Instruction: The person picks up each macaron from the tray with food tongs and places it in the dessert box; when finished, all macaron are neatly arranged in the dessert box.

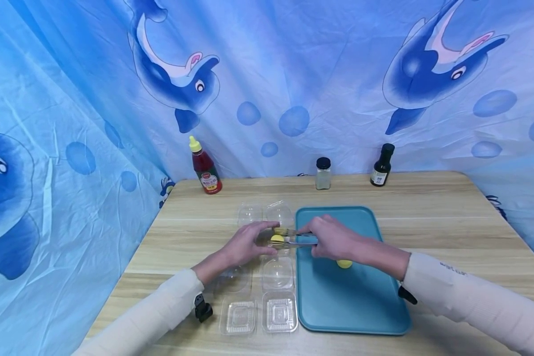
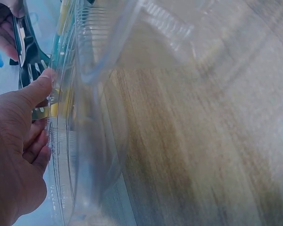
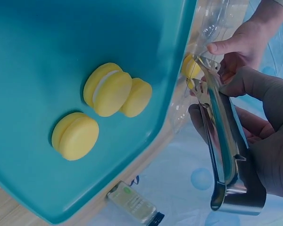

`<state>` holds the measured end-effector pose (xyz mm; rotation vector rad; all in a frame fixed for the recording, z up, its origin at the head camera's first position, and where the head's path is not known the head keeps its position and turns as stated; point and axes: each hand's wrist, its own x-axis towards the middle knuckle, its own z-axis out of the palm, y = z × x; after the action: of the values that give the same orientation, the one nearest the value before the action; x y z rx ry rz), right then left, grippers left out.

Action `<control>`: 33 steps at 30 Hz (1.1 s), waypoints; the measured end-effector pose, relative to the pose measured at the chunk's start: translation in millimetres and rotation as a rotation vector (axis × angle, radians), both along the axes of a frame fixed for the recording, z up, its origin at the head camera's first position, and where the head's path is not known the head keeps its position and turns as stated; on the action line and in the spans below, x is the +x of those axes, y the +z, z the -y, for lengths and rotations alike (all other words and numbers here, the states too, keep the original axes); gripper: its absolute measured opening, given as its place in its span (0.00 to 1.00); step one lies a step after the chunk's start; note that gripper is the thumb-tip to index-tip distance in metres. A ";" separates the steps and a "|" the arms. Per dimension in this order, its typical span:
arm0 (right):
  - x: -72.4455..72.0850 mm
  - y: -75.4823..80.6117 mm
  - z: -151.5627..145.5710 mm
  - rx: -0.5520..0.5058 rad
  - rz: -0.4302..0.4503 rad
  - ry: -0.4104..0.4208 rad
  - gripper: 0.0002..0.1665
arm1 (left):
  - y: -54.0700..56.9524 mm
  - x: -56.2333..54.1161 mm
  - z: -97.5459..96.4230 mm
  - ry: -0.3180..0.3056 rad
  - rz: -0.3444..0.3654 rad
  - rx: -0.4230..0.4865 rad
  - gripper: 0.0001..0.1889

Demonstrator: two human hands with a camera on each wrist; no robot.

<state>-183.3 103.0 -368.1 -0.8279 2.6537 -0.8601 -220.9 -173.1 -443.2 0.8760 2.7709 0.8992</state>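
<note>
My right hand [image 1: 335, 237] grips metal tongs [image 3: 226, 155] above the left edge of a teal tray [image 1: 347, 306]. The tongs' toothed tips reach over a clear plastic box, beside a yellow macaron [image 3: 192, 68]; whether they touch it I cannot tell. My left hand [image 1: 246, 242] holds the box [image 2: 61, 155] by its rim, thumb and fingers on opposite sides. More yellow macarons [image 3: 75, 136] lie on the tray in the right wrist view, two of them touching. Most of them are hidden by my right arm in the head view.
Other clear boxes with lids [image 1: 279, 311] stand in rows left of the tray. Along the table's back edge are a red sauce bottle [image 1: 206, 170], a black-capped jar [image 1: 323, 175] and a dark bottle [image 1: 381, 168]. A blue dolphin curtain [image 1: 338, 74] hangs behind.
</note>
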 end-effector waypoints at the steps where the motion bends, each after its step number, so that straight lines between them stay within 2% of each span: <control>1: -0.1 0.3 -0.1 0.001 -0.003 0.001 0.31 | -0.1 0.0 0.0 0.000 0.000 0.000 0.43; 15: 0.0 5.4 -11.9 -0.003 0.013 -0.008 0.34 | 1.0 0.4 0.8 0.011 0.016 -0.006 0.44; 20: 0.6 6.5 -24.9 -0.016 0.029 -0.023 0.36 | -0.5 -0.2 0.8 -0.003 -0.005 0.014 0.42; 27: 1.0 5.9 -48.6 -0.051 0.037 -0.016 0.38 | 0.4 -0.4 -0.1 -0.012 0.005 0.025 0.42; 33: 3.7 -1.6 -68.0 -0.068 0.015 -0.030 0.38 | 0.1 -0.6 0.2 -0.020 0.001 0.023 0.42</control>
<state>-179.6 171.1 -369.7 -0.7964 2.6435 -0.9654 -221.5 -173.2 -443.1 0.9053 2.7512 0.9296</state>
